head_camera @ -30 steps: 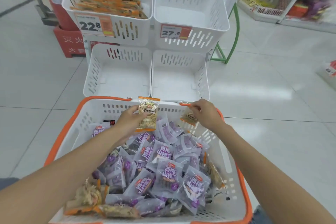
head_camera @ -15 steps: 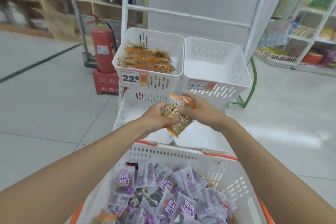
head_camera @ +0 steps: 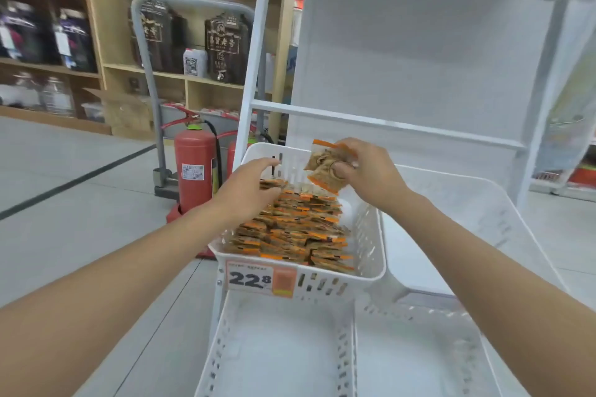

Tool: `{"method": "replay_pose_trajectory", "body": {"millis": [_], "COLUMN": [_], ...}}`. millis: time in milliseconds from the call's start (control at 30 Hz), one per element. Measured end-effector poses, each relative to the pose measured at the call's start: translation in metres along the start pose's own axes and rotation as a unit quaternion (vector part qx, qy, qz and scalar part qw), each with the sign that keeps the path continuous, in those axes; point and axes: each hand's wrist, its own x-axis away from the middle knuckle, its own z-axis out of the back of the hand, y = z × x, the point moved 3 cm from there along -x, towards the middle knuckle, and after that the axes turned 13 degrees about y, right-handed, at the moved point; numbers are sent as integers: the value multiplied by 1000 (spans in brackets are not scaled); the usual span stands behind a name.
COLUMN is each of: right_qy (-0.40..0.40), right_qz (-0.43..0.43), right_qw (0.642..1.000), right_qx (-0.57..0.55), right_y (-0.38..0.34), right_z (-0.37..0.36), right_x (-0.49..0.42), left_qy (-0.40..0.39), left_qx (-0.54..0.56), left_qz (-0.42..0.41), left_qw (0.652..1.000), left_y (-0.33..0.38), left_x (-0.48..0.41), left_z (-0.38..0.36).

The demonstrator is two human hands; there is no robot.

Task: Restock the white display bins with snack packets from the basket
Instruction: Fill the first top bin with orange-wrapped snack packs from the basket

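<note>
Pinching 1 snack packet (head_camera: 324, 167), the right hand (head_camera: 371, 176) holds it over the bin (head_camera: 325, 282) to join the matching pile (head_camera: 290, 226); the left hand (head_camera: 248, 192), grip spread, maybe tidies them.

Light: bright, even, diffuse; I see only soft shadows | Glare: white back panel (head_camera: 419, 58) and white bins (head_camera: 367, 235) wash out, little detail | Blur: wooden shelves (head_camera: 167, 74) smeared and soft | Edges: straight lines lean and bow

Right hand (head_camera: 371, 174) pinching snack packet (head_camera: 325, 167) (orange-edged), left hand (head_camera: 248, 190) over stocked bin (head_camera: 367, 235)
</note>
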Motion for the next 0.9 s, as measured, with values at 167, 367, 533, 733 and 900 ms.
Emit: {"method": "replay_pose_trajectory", "body": {"millis": [167, 367, 533, 733, 900], "right_qy": [-147, -107, 16, -184, -241], "right_qz": [46, 5, 61, 43, -33], "right_qw": [987, 993, 988, 979, 970], "right_qx": [39, 56, 139, 71, 28], "right_y": [13, 38, 38, 48, 53], "right_z": [-85, -103, -72, -100, -113], "right_x": [-22, -19, -12, -2, 1], "left_qy": [21, -39, -4, 38, 15], "left_qx": [-33, -174, -192, -337, -382], "left_qz": [-52, -152, -128, -187, -237], "left_qw": [998, 972, 973, 922, 893], "left_y": [-35, -36, -32, -43, -64], "left_x": [-42, -58, -76, -88, -84], "left_z": [-22, -43, -44, -40, -45]}}
